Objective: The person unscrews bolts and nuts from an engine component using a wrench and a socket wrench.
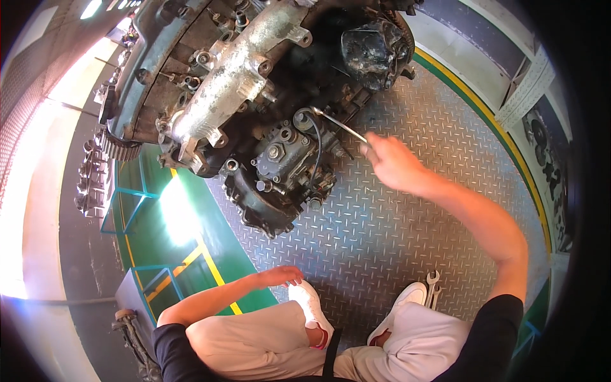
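Observation:
My right hand (396, 164) is closed round one end of a slim metal wrench (342, 127). The wrench's far end meets a bolt fitting at the top of a dark pump-like unit (277, 156) on the engine, beside a thin black hose (318, 149). Its exact fit on the bolt is too small to make out. Over my left knee rests my left arm, and my left hand (281, 275) hangs loosely above my left shoe, holding nothing, its fingers apart from any tool.
A large engine (223, 76) with a silver manifold fills the upper middle. Wrenches (433, 280) lie on the metal tread-plate floor (382, 235) beside my right shoe. Blue metal frames (137, 194) stand on green floor at left. A white frame (525, 95) rises at right.

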The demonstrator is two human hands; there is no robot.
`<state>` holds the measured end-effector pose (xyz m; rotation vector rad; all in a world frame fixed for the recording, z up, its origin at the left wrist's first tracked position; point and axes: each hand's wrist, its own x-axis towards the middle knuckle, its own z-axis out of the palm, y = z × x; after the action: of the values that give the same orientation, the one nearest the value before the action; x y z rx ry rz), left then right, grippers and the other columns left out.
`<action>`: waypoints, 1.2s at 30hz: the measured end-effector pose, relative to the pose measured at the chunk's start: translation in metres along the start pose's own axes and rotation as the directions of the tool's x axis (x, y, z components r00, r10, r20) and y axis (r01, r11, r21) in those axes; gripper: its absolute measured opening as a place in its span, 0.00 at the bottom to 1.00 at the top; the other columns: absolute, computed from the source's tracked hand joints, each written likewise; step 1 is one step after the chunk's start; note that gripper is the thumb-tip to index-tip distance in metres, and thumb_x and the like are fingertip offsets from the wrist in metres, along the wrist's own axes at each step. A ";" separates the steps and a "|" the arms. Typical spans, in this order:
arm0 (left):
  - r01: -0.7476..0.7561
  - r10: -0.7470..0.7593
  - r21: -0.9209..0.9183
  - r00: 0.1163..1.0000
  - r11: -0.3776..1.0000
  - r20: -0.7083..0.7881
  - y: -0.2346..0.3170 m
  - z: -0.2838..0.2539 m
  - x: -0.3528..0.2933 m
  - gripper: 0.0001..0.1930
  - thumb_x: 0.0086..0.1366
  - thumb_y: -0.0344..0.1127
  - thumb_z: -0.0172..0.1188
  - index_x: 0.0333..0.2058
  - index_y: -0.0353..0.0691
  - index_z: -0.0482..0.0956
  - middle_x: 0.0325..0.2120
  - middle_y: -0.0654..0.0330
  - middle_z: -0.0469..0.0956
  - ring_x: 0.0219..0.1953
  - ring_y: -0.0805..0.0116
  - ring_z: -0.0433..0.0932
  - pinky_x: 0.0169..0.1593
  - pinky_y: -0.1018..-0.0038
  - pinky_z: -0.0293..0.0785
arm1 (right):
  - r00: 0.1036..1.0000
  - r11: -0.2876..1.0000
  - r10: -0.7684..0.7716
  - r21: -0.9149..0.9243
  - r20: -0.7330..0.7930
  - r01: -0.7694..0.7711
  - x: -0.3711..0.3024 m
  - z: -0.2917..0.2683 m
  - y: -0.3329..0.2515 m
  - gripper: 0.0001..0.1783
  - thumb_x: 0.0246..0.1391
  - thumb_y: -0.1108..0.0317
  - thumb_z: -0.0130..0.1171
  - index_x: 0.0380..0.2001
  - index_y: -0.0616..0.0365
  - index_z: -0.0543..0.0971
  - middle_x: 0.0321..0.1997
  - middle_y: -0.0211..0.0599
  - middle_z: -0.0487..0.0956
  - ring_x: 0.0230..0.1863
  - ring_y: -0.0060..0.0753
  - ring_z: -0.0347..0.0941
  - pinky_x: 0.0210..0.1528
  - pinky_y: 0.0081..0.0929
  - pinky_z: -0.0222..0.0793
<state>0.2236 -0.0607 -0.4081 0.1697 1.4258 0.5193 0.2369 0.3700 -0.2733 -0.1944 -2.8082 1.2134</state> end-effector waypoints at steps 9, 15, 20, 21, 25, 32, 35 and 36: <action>0.014 -0.014 -0.021 0.999 1.000 -0.037 -0.006 -0.004 -0.005 0.19 0.70 0.46 0.45 0.52 0.45 0.74 0.46 0.63 0.77 0.50 0.70 0.74 0.52 0.70 0.71 | 0.935 0.929 -0.195 0.251 -0.296 0.273 -0.007 -0.036 -0.051 0.13 0.68 0.61 0.46 0.38 0.62 0.69 0.17 0.49 0.68 0.18 0.48 0.67 0.24 0.38 0.62; -0.012 0.012 0.005 1.000 1.000 0.017 0.003 -0.002 0.000 0.19 0.70 0.46 0.45 0.52 0.45 0.74 0.46 0.63 0.77 0.50 0.71 0.75 0.52 0.69 0.71 | 0.972 0.986 -0.112 0.100 -0.205 0.135 0.003 -0.004 0.002 0.10 0.67 0.65 0.47 0.41 0.63 0.70 0.21 0.50 0.73 0.21 0.52 0.70 0.26 0.39 0.64; -0.019 0.020 0.016 0.999 1.000 -0.035 -0.004 -0.005 -0.006 0.18 0.71 0.45 0.45 0.52 0.46 0.74 0.46 0.64 0.77 0.50 0.72 0.75 0.51 0.70 0.72 | 0.931 0.932 -0.244 0.199 -0.272 0.303 -0.009 -0.041 -0.058 0.08 0.65 0.69 0.48 0.43 0.63 0.69 0.25 0.54 0.76 0.24 0.57 0.72 0.27 0.41 0.66; -0.021 0.022 0.013 0.999 1.000 -0.032 -0.008 -0.005 -0.004 0.18 0.71 0.45 0.45 0.52 0.46 0.74 0.46 0.64 0.77 0.50 0.72 0.75 0.51 0.70 0.72 | 0.932 0.933 -0.245 0.197 -0.268 0.302 -0.010 -0.038 -0.058 0.08 0.65 0.69 0.48 0.43 0.63 0.69 0.25 0.54 0.76 0.24 0.57 0.72 0.27 0.41 0.66; -0.007 0.007 0.028 1.000 1.000 -0.010 -0.004 -0.004 0.001 0.18 0.71 0.45 0.45 0.52 0.45 0.74 0.46 0.63 0.76 0.50 0.72 0.74 0.51 0.70 0.72 | 0.973 0.963 -0.069 0.239 -0.219 0.122 0.001 0.006 -0.018 0.07 0.63 0.71 0.50 0.41 0.63 0.71 0.26 0.54 0.76 0.23 0.54 0.73 0.27 0.42 0.65; -0.011 0.011 0.044 1.000 0.999 -0.014 0.003 -0.001 -0.006 0.18 0.71 0.45 0.45 0.53 0.45 0.73 0.46 0.63 0.76 0.50 0.71 0.74 0.52 0.69 0.72 | 0.988 0.950 -0.132 0.274 -0.080 0.149 -0.007 -0.011 -0.057 0.08 0.64 0.69 0.51 0.42 0.61 0.73 0.23 0.49 0.75 0.21 0.49 0.72 0.26 0.39 0.65; -0.030 0.031 0.041 0.999 0.999 -0.014 -0.003 -0.005 -0.004 0.19 0.71 0.47 0.45 0.53 0.45 0.74 0.46 0.62 0.76 0.50 0.70 0.75 0.52 0.69 0.73 | 0.940 0.908 -0.258 0.277 -0.224 0.315 -0.005 -0.020 -0.059 0.09 0.66 0.67 0.49 0.43 0.61 0.72 0.22 0.45 0.74 0.22 0.47 0.72 0.26 0.36 0.66; -0.030 0.031 0.041 0.999 0.999 -0.014 -0.004 -0.004 -0.004 0.19 0.71 0.47 0.45 0.53 0.45 0.74 0.46 0.62 0.76 0.50 0.70 0.75 0.52 0.69 0.73 | 0.913 0.898 -0.283 0.253 -0.294 0.360 -0.003 -0.017 -0.050 0.09 0.66 0.68 0.49 0.43 0.62 0.71 0.22 0.46 0.74 0.22 0.47 0.73 0.27 0.36 0.67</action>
<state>0.2201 -0.0668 -0.4069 0.2211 1.4511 0.5172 0.2375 0.3478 -0.2254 0.1303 -2.2847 1.3984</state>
